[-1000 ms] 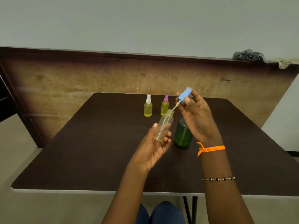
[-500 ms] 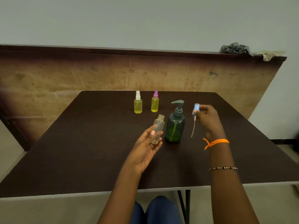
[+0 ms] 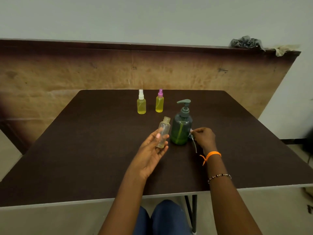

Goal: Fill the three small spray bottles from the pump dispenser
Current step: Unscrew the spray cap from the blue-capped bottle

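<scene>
left hand (image 3: 152,150) cradles uncapped empty spray bottle (image 3: 163,132); right hand (image 3: 204,138) pinches spray cap (image 3: 192,135) beside green pump dispenser (image 3: 181,129) on table (image 3: 84,150).

A dark table (image 3: 84,158) bears two yellow spray bottles (image 3: 141,106) and a green pump dispenser (image 3: 181,131).

The green pump dispenser (image 3: 181,129) stands upright on the dark surface (image 3: 84,150). Just left of it, the left hand (image 3: 152,153) holds an uncapped clear bottle (image 3: 163,132). Just right of it, the right hand (image 3: 203,138) pinches what looks like a spray cap (image 3: 191,135) with its tube. Behind the dispenser stand two yellow-filled spray bottles (image 3: 141,106).
</scene>
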Action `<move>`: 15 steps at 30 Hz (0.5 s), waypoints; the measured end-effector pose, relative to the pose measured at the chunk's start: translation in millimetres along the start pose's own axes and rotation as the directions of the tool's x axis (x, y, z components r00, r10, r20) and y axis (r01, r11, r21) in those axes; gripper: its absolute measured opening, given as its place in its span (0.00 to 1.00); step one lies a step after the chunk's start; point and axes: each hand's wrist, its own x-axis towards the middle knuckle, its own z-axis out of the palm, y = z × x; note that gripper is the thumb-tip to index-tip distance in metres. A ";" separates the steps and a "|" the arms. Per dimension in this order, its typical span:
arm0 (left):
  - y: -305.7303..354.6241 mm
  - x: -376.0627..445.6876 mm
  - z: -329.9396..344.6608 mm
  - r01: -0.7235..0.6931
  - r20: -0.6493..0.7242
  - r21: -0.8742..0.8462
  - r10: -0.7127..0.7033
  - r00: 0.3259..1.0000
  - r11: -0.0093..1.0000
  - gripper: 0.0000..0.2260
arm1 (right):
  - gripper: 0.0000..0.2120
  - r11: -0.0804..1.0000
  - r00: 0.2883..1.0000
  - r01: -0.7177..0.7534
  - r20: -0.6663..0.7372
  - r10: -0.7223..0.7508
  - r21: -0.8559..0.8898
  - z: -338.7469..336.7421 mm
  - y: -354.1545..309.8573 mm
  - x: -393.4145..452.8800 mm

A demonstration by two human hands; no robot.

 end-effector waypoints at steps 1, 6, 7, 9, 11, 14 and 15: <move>-0.3 0.2 -0.1 0.004 -0.001 -0.005 -0.004 1.000 1.000 0.13 | 0.08 1.000 1.000 0.000 0.000 0.000 -0.001 -1.6 0.0 -0.1; -2.2 0.7 -1.1 0.029 -0.003 -0.022 -0.029 1.000 0.999 0.12 | 0.10 1.000 1.000 0.014 -0.002 -0.014 0.021 -12.8 -1.4 -2.6; -2.6 0.7 -1.1 0.033 -0.003 -0.025 -0.033 0.999 0.999 0.12 | 0.10 1.000 1.000 0.019 0.001 -0.019 0.025 -15.1 -2.3 -2.6; -3.4 0.7 -1.0 0.042 -0.003 -0.036 -0.043 0.999 0.998 0.14 | 0.09 0.999 0.999 0.043 -0.010 -0.043 0.024 -19.5 -4.2 -1.7; -4.2 0.6 -1.1 0.052 -0.005 -0.054 -0.053 0.999 0.997 0.15 | 0.08 0.997 0.997 0.071 -0.019 -0.070 0.026 -23.8 -5.6 0.7; -4.2 0.5 -0.4 0.061 -0.004 -0.064 -0.061 0.998 0.996 0.14 | 0.07 0.989 0.990 0.144 -0.022 -0.143 0.039 -29.3 -11.6 0.0; -3.4 1.3 0.2 0.056 -0.006 -0.066 -0.057 0.998 0.996 0.14 | 0.08 0.980 0.981 0.191 -0.046 -0.188 0.052 -29.6 -15.9 -2.6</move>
